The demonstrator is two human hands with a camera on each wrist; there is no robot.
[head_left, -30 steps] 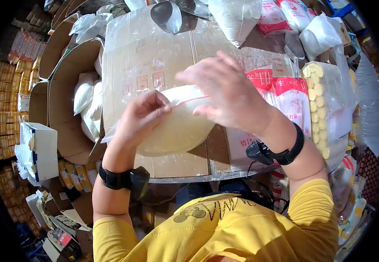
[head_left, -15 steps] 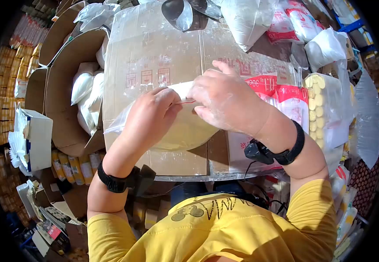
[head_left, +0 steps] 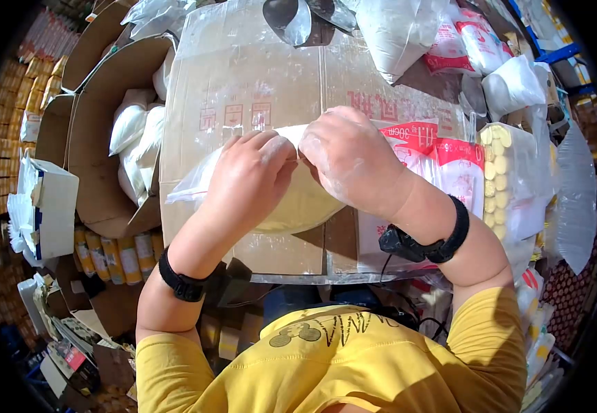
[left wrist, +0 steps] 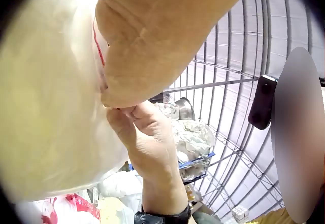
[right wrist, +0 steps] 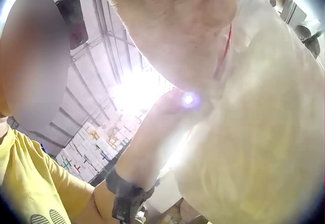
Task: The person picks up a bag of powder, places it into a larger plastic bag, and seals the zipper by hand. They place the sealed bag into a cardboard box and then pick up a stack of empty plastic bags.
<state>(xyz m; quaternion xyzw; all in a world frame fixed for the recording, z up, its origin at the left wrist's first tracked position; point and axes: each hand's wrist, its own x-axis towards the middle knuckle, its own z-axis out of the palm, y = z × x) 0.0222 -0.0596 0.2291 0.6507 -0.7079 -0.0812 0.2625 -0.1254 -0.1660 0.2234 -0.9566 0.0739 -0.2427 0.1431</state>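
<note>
A clear plastic bag filled with pale yellow powder (head_left: 302, 206) lies on the cardboard-covered table (head_left: 243, 76). Both hands meet at its upper edge. The left hand (head_left: 254, 175) pinches the edge from the left, the right hand (head_left: 353, 158) from the right, their fingertips nearly together. A red seal line shows beside the left hand (left wrist: 147, 36) in the left wrist view, with the bag (left wrist: 51, 97) filling the left side. In the right wrist view the bag (right wrist: 259, 117) stands close beside the right hand (right wrist: 177, 26). The fingertips are partly hidden behind the knuckles.
Metal scoops (head_left: 288, 20) and a white powder bag (head_left: 398, 38) lie at the back. Red-and-white plastic packs (head_left: 460, 172) and a bag of pale round sticks (head_left: 498, 175) are on the right. An open carton (head_left: 92, 151) with white bags stands on the left.
The right hand has come down onto the bag's edge, and the left hand has moved right toward it. The fingers of both now pinch close together, covering the red seal line in the head view.
</note>
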